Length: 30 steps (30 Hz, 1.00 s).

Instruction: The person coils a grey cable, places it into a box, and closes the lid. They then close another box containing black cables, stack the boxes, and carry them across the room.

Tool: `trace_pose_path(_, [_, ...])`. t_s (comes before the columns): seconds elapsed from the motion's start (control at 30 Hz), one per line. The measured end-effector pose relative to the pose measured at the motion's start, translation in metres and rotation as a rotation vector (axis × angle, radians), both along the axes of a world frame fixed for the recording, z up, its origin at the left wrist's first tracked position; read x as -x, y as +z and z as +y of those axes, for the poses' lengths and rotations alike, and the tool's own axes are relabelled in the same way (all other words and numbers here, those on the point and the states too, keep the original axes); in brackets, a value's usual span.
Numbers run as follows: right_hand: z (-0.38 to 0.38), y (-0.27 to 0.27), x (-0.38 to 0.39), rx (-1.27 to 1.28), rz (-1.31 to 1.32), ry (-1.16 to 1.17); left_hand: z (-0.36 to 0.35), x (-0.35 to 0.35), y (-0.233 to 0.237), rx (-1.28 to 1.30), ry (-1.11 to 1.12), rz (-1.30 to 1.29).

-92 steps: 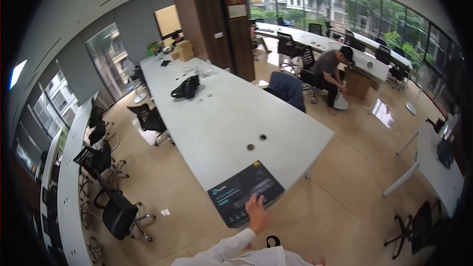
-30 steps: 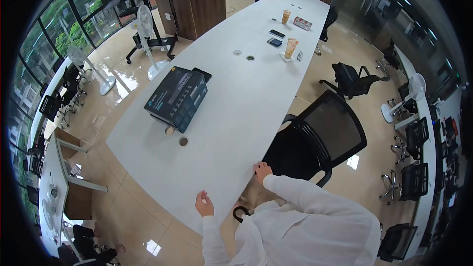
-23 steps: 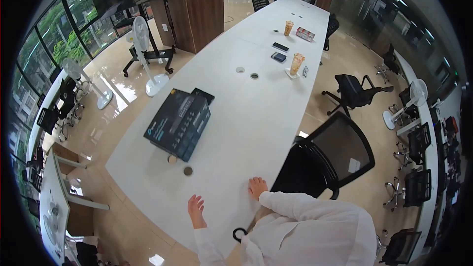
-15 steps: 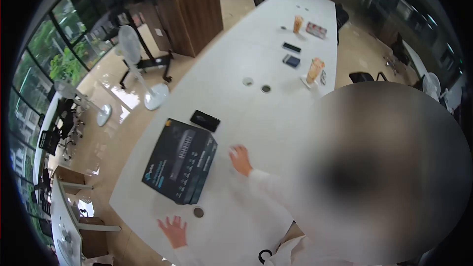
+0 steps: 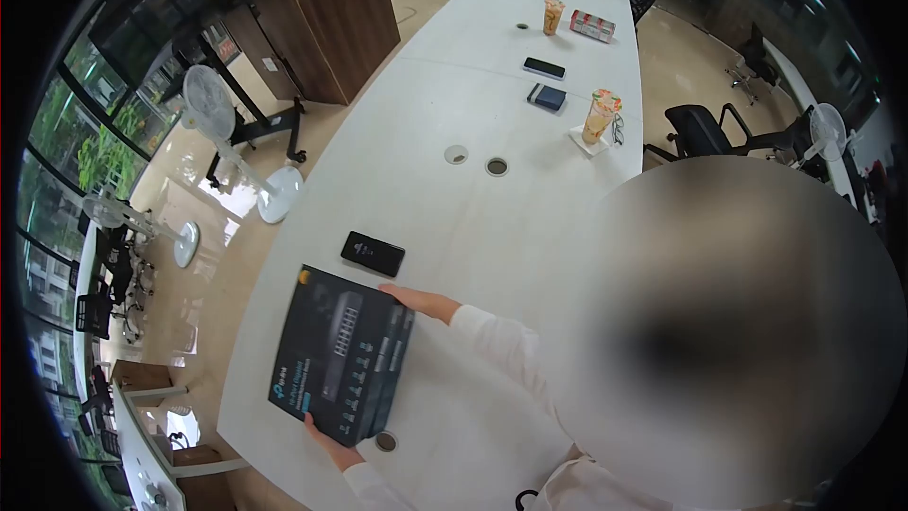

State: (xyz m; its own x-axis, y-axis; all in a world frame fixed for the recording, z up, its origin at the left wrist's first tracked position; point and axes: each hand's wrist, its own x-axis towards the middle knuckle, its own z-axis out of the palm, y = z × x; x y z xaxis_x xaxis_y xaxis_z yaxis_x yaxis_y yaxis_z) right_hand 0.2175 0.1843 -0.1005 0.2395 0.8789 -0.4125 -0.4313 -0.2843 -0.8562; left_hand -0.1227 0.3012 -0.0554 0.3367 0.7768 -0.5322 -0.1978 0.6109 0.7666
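Observation:
A black product box (image 5: 322,350) with a picture of a port-lined network device and white and teal print lies on the white table (image 5: 463,255). My right hand (image 5: 416,301) grips its upper right corner, the fingers partly hidden against the side. At the lower edge, my left hand (image 5: 331,440) holds the box with the thumb over the top rim; its other fingers are hidden. Just beyond the box, close to my right hand, a black phone (image 5: 374,254) lies apart from it.
Farther along are an iced drink cup (image 5: 601,118), glasses (image 5: 619,130), a dark blue wallet-like item (image 5: 547,96), another phone (image 5: 545,67), a second cup (image 5: 552,16) and a red-and-grey carton (image 5: 592,26). A cable hole (image 5: 386,441) borders the box. A blurred patch covers the right side.
Both hands, spread and apart from the box before, have closed on it from two sides. The box sits slightly lower in view, and the camera view has shifted.

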Motion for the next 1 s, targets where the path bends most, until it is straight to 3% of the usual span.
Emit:
trace_pose_path(0.1, [-0.076,0.003,0.021,-0.054,-0.026,-0.066,-0.041,0.02,-0.012,0.028,-0.119,-0.187])
trace_pose_path(0.13, [-0.109,-0.004,0.029,-0.074,0.099,-0.048,-0.062,0.035,-0.017,0.064,-0.134,-0.215])
trace_pose_path(0.2, [-0.178,-0.026,0.041,0.028,0.071,0.058,-0.125,0.06,-0.009,0.1,-0.012,-0.069])
trace_pose_path(0.23, [-0.215,-0.054,0.049,0.207,0.099,0.02,-0.157,0.082,-0.015,0.14,0.03,-0.062])
trace_pose_path(0.27, [-0.253,-0.039,0.059,0.389,0.003,0.045,-0.191,0.106,-0.02,0.218,0.078,-0.037])
trace_pose_path(0.3, [-0.294,-0.093,0.049,0.32,-0.025,0.193,-0.226,0.13,-0.017,0.248,0.055,-0.03])
trace_pose_path(0.33, [-0.323,-0.088,0.06,0.384,-0.066,0.242,-0.257,0.16,-0.045,0.305,0.009,-0.054])
trace_pose_path(0.37, [-0.344,-0.088,0.092,0.427,-0.136,0.092,-0.291,0.184,-0.045,0.239,-0.094,-0.09])
trace_pose_path(0.4, [-0.354,-0.087,0.11,0.424,-0.132,0.102,-0.314,0.201,-0.052,0.166,-0.154,-0.137])
trace_pose_path(0.43, [-0.358,-0.083,0.137,0.419,-0.102,0.145,-0.345,0.228,-0.068,0.156,-0.125,-0.134])
trace_pose_path(0.5, [-0.347,-0.072,0.196,0.379,-0.043,0.24,-0.393,0.285,-0.105,0.099,0.026,-0.105])
trace_pose_path(0.6, [-0.323,-0.057,0.311,0.321,0.031,0.481,-0.456,0.408,-0.044,0.251,0.258,-0.193])
trace_pose_path(0.63, [-0.324,-0.048,0.331,0.3,0.056,0.585,-0.508,0.408,-0.009,0.189,0.375,-0.195])
trace_pose_path(0.73, [-0.32,-0.011,0.465,0.23,0.135,0.863,-0.621,0.514,0.052,0.086,0.625,-0.213])
trace_pose_path(0.83, [-0.327,0.05,0.616,0.269,0.279,1.083,-0.73,0.574,0.057,-0.116,1.016,-0.156])
trace_pose_path(1.0, [-0.399,0.055,0.785,0.277,0.165,1.459,-0.898,0.595,0.086,-0.302,1.536,-0.083])
